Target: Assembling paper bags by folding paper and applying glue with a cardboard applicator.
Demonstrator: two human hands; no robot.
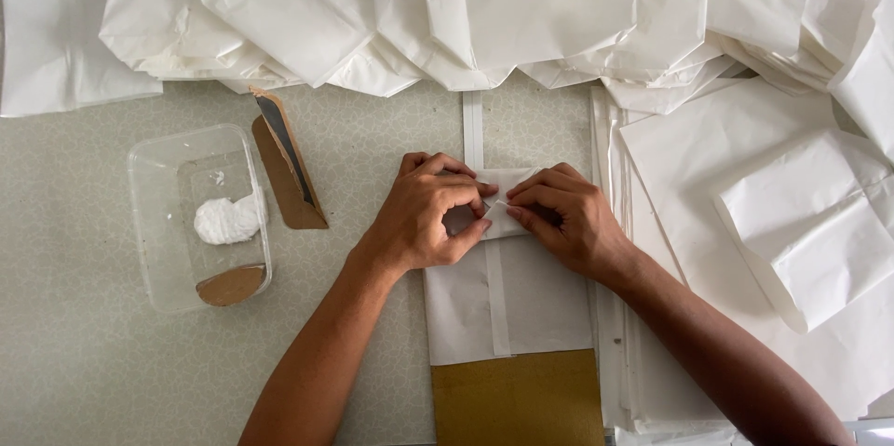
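Both hands pinch the folded top edge of a white paper bag point(507, 288) lying flat on the counter point(84, 353): left hand point(430, 211) and right hand point(562, 215) grasping its corner flaps. Thin, light paper likely creases and tears easily, so the folded edges seem the best hold.

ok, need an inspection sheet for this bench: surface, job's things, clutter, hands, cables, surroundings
Surface: pale speckled tabletop, bare at the lower left.
Job's things: white paper bag lying flat over a brown board; its top end is being folded.
Clutter: clear plastic tub holding a white paste lump and a brown spreader; cardboard strip beside it; stack of flat white sheets on the right.
Hands: left hand and right hand both pinch the bag's folded top, fingertips nearly meeting.
Cables: nothing seen.
Surroundings: heap of finished white bags along the far edge; folded bag at right.
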